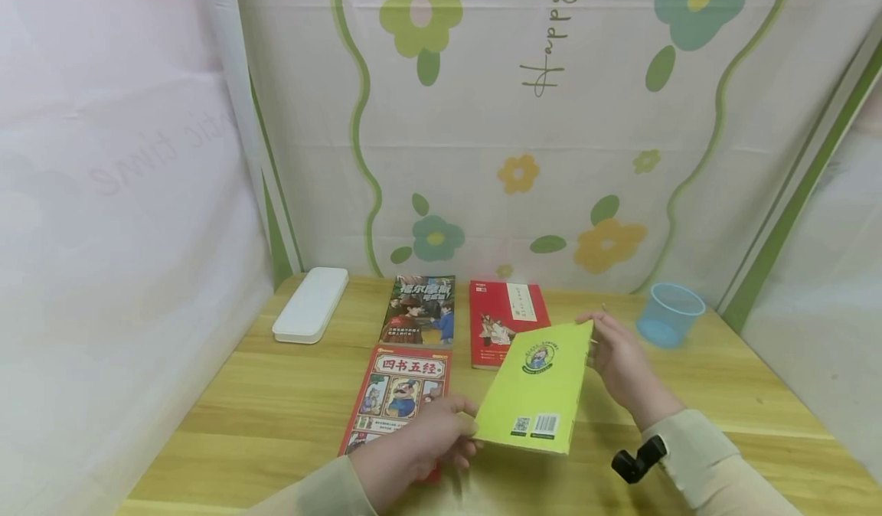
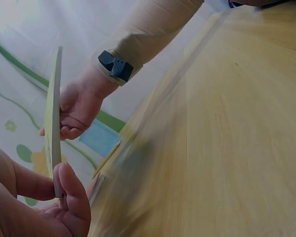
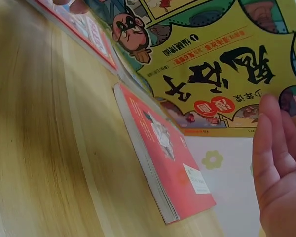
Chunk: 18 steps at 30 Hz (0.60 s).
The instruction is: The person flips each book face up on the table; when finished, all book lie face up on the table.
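Observation:
A yellow comic book (image 1: 534,390) is held tilted above the table, its back cover with logo and barcode facing up. My left hand (image 1: 437,435) pinches its near left corner; in the left wrist view, thumb and finger (image 2: 75,190) clasp its edge. My right hand (image 1: 623,367) holds the far right corner; in the right wrist view its fingers (image 3: 269,140) lie against the illustrated front cover. Below the left hand lies a red-framed comic book (image 1: 396,393), partly hidden by that hand. A red book (image 1: 492,347) lies behind the yellow one, which overlaps it in the head view.
A dark illustrated book (image 1: 419,309) lies at the back, beyond the red-framed comic. The white case (image 1: 311,305) stands at the back left, and a translucent blue cup (image 1: 670,317) at the back right. In the left wrist view, a thin yellow stick (image 2: 107,159) lies near the cup.

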Available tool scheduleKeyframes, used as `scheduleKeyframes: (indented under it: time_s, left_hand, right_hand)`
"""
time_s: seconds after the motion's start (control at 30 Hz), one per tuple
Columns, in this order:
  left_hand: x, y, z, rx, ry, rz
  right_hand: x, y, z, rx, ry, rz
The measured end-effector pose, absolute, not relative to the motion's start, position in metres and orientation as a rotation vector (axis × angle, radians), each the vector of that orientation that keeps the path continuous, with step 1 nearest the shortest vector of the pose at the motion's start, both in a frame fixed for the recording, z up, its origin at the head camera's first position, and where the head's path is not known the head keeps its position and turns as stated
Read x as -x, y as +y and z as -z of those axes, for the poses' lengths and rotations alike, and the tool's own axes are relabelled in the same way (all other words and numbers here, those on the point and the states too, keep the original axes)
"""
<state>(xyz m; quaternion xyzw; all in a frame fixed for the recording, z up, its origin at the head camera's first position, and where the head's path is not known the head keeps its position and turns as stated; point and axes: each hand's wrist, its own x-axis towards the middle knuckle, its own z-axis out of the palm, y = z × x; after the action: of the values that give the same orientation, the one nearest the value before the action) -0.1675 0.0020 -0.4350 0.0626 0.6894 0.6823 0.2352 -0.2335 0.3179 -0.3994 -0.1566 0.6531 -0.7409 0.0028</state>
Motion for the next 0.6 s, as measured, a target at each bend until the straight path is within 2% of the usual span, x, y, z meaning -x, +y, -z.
scheduleKeyframes:
  time_s: [0.33,0.6]
  left_hand:
    - [0.164,0.004,0.434,-0.103,1.833,-1.866]
    - [0.163,0.002,0.432,-0.049,1.703,-1.884]
  right_hand:
    - [0.232,0.311,0.395,0.486,2.055,2.332]
    - [0.234,0.304,0.395,0.359,2.415,2.195]
